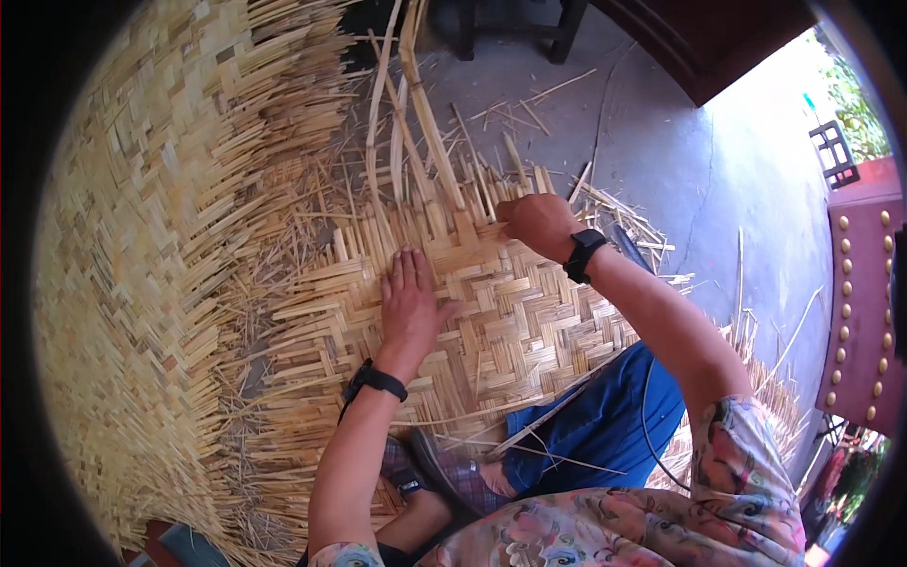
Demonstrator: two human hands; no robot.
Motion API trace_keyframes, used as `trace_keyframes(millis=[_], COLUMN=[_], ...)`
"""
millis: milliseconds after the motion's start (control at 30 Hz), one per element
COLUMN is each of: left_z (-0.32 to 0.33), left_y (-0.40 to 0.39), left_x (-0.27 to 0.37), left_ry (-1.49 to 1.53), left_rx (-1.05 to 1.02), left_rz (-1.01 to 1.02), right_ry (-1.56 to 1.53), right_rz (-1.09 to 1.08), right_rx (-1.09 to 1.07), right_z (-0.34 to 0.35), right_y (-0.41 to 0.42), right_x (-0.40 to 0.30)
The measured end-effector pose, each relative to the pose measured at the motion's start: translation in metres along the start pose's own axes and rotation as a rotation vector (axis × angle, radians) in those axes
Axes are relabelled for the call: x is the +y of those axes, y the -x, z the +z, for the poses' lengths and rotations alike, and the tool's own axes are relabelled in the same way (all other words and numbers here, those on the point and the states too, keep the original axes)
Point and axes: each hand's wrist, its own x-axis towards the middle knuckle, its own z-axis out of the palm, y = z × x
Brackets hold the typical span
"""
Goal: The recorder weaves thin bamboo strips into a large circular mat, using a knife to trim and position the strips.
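A partly woven mat of flat reed strips (528,312) lies on the floor before me in a herringbone pattern. My left hand (411,305) rests flat on it, palm down, thumb spread, holding nothing. At the mat's far edge, my right hand (536,223) is curled around the end of a wide flat strip (464,249) that runs crosswise toward my left hand. Its fingertips are partly hidden. Long split reeds (429,120) stick out from the far edge, beyond both hands. A black band sits on each wrist.
A large woven mat (142,212) with a ragged edge covers the left side. Loose reed scraps (631,212) litter the grey floor (652,142). Dark furniture legs (517,28) stand at the far side. A studded red door (861,312) is at the right. My bent leg (595,425) lies over the near mat.
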Motion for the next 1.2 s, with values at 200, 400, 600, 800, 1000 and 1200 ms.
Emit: trace_keyframes(millis=[200,400,600,800,1000,1200], left_z=[-0.031,-0.03,-0.044,-0.03,-0.02,-0.048], left_y=[-0.086,-0.092,-0.087,-0.11,-0.095,-0.024], left_x=[0.043,0.029,0.049,0.057,0.038,-0.064], left_ry=[0.56,0.792,0.854,0.864,1.491,1.058], left_rx=[0.149,-0.008,0.048,0.018,0.025,0.369], left_rz=[0.292,0.338,0.101,-0.15,-0.069,-0.454], right_ry=[-0.426,-0.338,-1.517,-1.377,-0.846,-0.694], right_rz=[0.023,0.267,0.164,0.038,0.124,0.092], right_rx=[-0.083,0.105,-0.145,-0.233,-0.143,-0.27], right_z=[-0.03,-0.038,-0.003,-0.021,-0.018,-0.025], right_y=[0.039,0.004,-0.034,-0.027,-0.021,-0.042], right_x=[0.024,0.08,0.078,0.057,0.043,0.052])
